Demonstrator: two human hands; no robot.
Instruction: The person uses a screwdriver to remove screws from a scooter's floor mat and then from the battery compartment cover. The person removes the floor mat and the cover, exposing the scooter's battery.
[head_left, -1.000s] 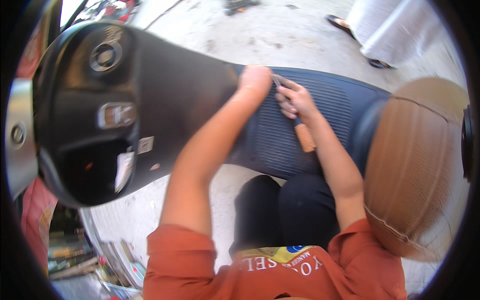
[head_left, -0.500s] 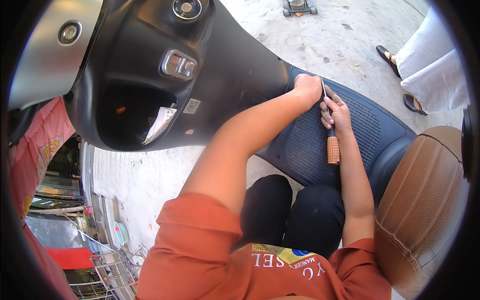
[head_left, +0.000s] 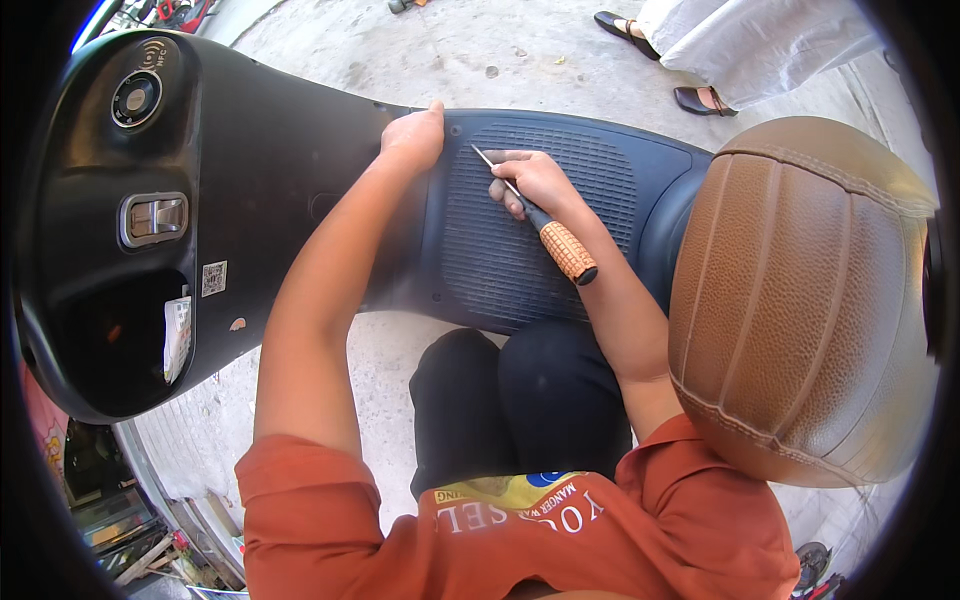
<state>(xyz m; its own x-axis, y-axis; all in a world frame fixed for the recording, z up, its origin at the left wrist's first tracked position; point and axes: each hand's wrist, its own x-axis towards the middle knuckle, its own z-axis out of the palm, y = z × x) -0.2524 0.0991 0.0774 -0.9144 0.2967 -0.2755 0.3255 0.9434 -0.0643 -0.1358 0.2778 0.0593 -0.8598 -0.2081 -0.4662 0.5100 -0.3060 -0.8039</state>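
My left hand [head_left: 411, 140] is closed at the far edge of the blue ribbed footboard [head_left: 560, 230] of a scooter, where it meets the black front panel [head_left: 270, 140]; what lies under its fingers is hidden. Just to its right, my right hand [head_left: 535, 185] holds a screwdriver [head_left: 565, 248] with an orange, textured grip and black end. The metal shaft slants up and left over the ribs, its tip beside my left hand and separate from it. Small screw holes show near the footboard's corners.
A brown stitched leather seat [head_left: 800, 300] fills the right. On the left, the panel has a silver latch [head_left: 153, 220] and a pocket with white paper [head_left: 176, 340]. Beyond the scooter, another person's feet [head_left: 705, 100] and white garment [head_left: 745, 45] stand on concrete. My dark-clad knees [head_left: 550, 380] are below the footboard.
The screwdriver has tilted leftward, and its tip now shows apart from my left hand, where earlier it reached to those fingers. The whole view has shifted as my head moved.
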